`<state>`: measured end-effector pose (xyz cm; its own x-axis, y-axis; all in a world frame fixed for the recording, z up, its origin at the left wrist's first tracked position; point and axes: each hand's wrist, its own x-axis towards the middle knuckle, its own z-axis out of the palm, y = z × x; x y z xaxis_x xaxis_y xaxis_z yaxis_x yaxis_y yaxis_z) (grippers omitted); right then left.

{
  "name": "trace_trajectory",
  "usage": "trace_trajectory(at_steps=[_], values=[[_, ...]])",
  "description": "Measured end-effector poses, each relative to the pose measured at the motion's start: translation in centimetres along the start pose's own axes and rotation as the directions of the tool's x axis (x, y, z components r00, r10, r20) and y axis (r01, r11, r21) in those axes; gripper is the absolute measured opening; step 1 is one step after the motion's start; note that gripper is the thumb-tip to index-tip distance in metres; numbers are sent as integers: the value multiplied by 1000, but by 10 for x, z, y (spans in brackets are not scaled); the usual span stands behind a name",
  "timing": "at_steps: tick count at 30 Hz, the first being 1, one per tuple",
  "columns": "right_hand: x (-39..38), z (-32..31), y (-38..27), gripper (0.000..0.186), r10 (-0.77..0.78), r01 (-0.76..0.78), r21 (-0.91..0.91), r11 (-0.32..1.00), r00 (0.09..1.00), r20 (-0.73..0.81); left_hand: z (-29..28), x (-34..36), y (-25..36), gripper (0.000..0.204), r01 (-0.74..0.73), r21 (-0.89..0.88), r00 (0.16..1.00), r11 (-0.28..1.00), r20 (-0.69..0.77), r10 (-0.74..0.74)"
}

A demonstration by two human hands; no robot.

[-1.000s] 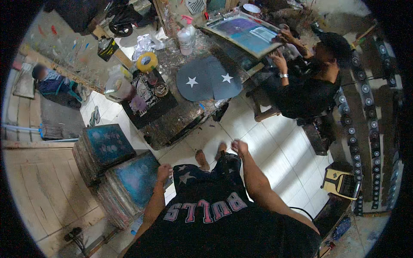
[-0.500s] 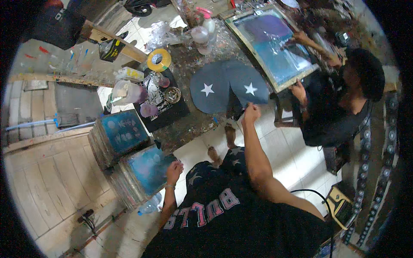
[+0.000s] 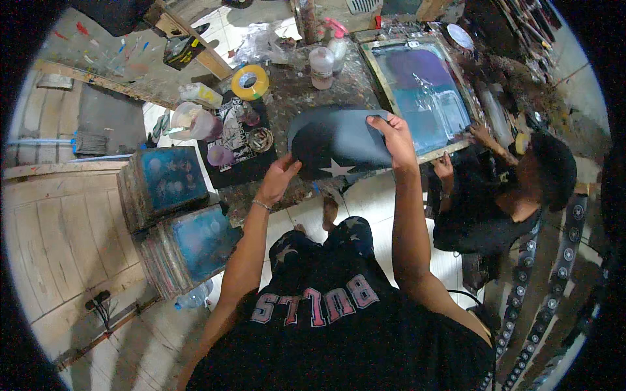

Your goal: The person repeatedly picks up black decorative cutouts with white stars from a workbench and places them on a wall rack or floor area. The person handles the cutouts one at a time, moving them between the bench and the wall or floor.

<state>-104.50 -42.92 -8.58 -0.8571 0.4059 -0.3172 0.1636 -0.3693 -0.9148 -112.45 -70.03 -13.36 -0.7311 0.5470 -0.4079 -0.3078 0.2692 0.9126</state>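
Note:
Above the near edge of the worktable [image 3: 300, 85], a dark grey flat sheet with curved edges [image 3: 345, 137] hangs between my hands. It is bent, its far part catching light, and a white star [image 3: 337, 167] shows on its lower near part. My left hand [image 3: 280, 181] is closed on the sheet's left edge, thumb and fingers pinching it. My right hand [image 3: 396, 140] grips the far right corner with the thumb on top. The second star seen on it earlier is hidden now. Whether it is cloth or another material, I cannot tell.
A co-worker [image 3: 495, 195] at the right has both hands at a framed printing screen [image 3: 424, 91]. Yellow tape roll [image 3: 250, 83], plastic tubs [image 3: 195, 122], a cup [image 3: 321, 68] and a spray bottle [image 3: 337, 49] stand on the table. Stacked blue screens [image 3: 202, 241] are at the left.
The sheet lay on the table with my right hand at its edge; now it is raised and bent. My left hand has come up from beside the stacked screens and taken its left edge.

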Motion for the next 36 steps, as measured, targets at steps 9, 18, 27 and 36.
trace_trajectory(at_steps=[9,18,27,36], values=[[111,-38,234,34,234,-287,-149,946,926,-298,-48,-59,-62,28,14,-95,945,995,-324,-44],[139,-15,324,30,69,-352,-683,640,912,-405,-97,-177,-96,52,202,186,614,962,-789,24],[81,66,228,7,329,-344,68,936,929,166,-101,-294,-153,16,336,157,355,929,-934,30],[-138,333,174,19,-11,428,-332,841,627,779,-91,-466,-280,42,-155,-70,228,985,-973,-34]])
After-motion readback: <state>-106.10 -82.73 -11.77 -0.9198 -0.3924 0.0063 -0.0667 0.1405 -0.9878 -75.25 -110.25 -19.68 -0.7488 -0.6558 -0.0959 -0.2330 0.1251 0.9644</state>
